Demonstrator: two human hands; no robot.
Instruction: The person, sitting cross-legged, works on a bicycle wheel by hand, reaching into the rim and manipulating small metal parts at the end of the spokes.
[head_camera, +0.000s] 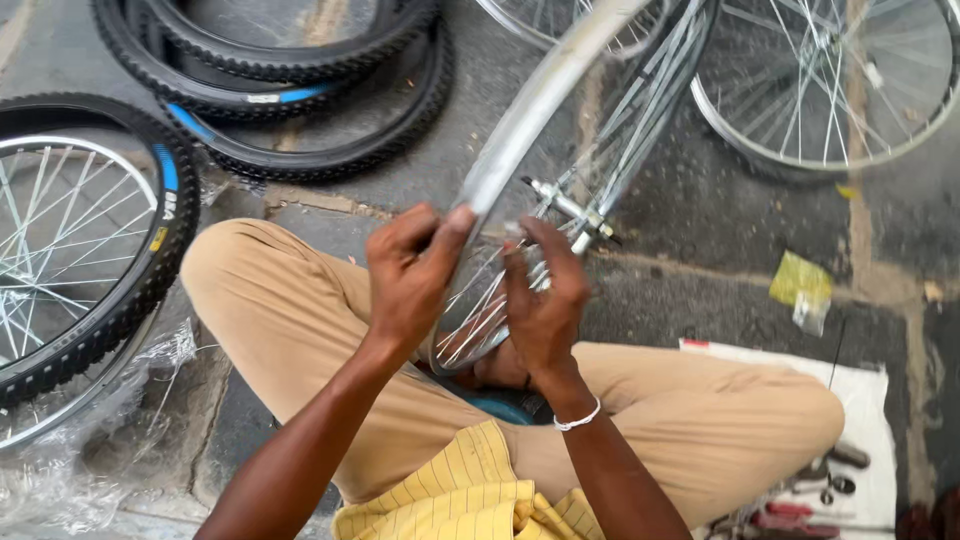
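At frame centre, left hand (408, 272) holds the rim (530, 110) in a closed grip, right hand (545, 300) pinches spokes (480, 310) near the hub (570, 208): spoke-fitting step; next likely needs fine fingertip alignment.

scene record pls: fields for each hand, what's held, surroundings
left hand: grips the bare wheel rim at its near edge
right hand: on the spokes beside the hub axle
rim pose: tilted, standing on edge over the lap
left of person: tyred wheel on plastic wrap
top left: loose tyres, stacked
top right: second bare wheel, flat on the ground
lower right: hand tools on a white sheet
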